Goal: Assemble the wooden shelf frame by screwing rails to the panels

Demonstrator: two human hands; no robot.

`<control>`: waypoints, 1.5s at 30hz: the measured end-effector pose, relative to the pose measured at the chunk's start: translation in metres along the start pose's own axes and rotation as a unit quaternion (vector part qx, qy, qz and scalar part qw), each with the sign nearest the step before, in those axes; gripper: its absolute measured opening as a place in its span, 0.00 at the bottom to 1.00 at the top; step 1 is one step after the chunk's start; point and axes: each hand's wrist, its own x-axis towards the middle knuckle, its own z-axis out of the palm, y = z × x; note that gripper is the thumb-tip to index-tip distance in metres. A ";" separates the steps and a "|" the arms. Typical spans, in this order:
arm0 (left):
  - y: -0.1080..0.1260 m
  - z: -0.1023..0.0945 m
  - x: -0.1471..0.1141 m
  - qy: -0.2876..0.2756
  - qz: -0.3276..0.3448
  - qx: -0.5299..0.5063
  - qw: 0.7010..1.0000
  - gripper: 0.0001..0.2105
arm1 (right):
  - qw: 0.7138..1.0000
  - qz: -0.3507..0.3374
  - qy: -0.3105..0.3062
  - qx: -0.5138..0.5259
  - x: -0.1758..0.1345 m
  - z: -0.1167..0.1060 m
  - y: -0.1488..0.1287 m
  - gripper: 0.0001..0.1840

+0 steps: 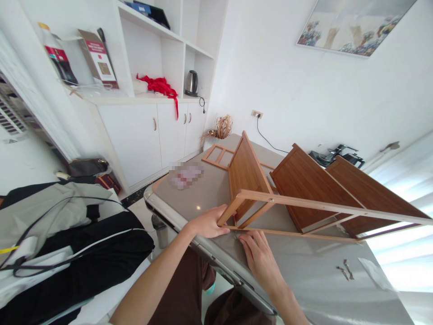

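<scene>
Steadying one end of the wooden rack (311, 189) on the grey counter (304, 275): left hand (209, 222), fingers curled around its corner. Right hand (257, 250) by the lower rail, fingers bunched; cannot tell what they pinch. Small metal pieces (348, 270) lie rightward.

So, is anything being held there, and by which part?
The left grip holds the wooden shelf unit by its near-left frame corner; whether the right grip pinches anything cannot be told.
</scene>
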 end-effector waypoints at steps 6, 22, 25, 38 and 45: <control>0.002 -0.001 -0.001 0.001 -0.003 -0.003 1.000 0.26 | 1.000 0.009 0.002 -0.004 0.004 0.002 0.000 0.12; 0.003 -0.001 -0.001 -0.003 -0.005 -0.004 1.000 0.27 | 0.999 0.031 0.012 0.015 0.002 0.007 -0.002 0.10; 0.003 -0.001 0.000 -0.003 0.000 0.000 1.000 0.27 | 0.999 0.042 0.015 0.010 0.006 0.007 -0.004 0.10; 0.002 -0.001 0.000 0.001 0.002 0.005 1.000 0.26 | 0.996 0.074 0.025 0.047 -0.001 0.009 0.008 0.10; 0.002 0.000 0.000 0.001 -0.002 0.006 1.000 0.26 | 0.997 0.054 0.020 0.050 -0.001 0.008 0.008 0.10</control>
